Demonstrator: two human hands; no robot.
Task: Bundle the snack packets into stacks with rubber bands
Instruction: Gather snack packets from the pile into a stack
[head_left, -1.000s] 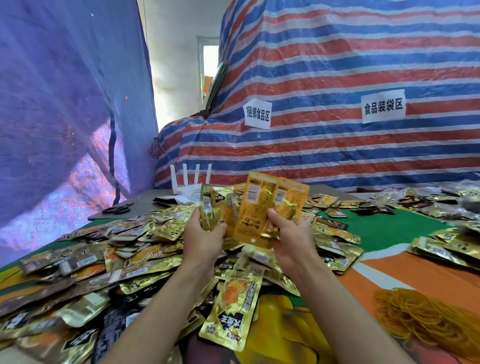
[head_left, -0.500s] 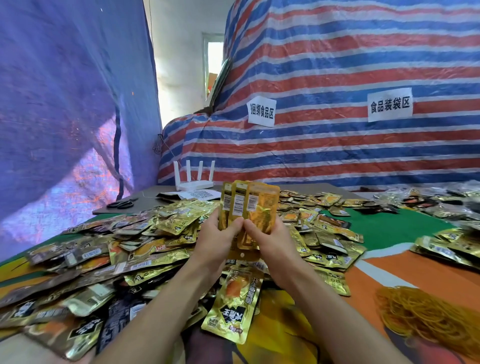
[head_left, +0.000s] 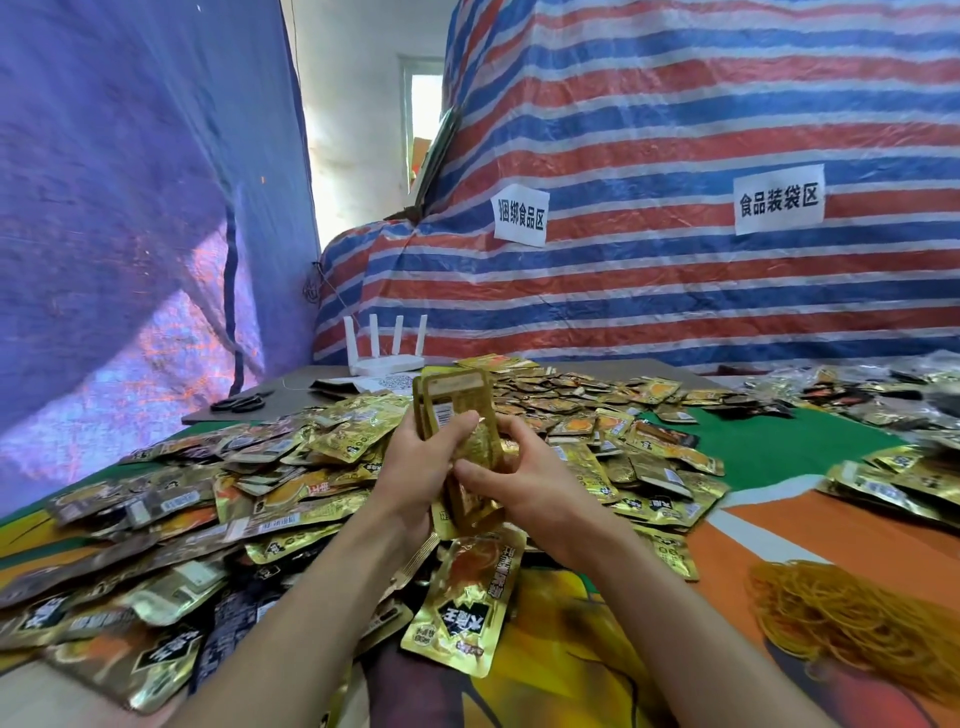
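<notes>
Both my hands hold one upright stack of gold snack packets (head_left: 457, 400) above the table. My left hand (head_left: 421, 467) grips the stack from the left, fingers curled over its front. My right hand (head_left: 524, 478) holds it from the right, thumb pressed on its lower part. A large heap of loose gold and dark packets (head_left: 218, 493) covers the table to the left and behind. One packet (head_left: 467, 608) lies face up just below my hands. A pile of yellow rubber bands (head_left: 852, 618) lies at the lower right.
A white router (head_left: 387, 358) and black scissors (head_left: 244, 402) sit at the back left on a grey board. More packets (head_left: 893, 483) lie at the right edge. Blue and striped tarps hang behind the table, with two paper signs.
The two separate handfuls of packets have been brought together into a single stack. My hands have closed in on it and dropped slightly lower.
</notes>
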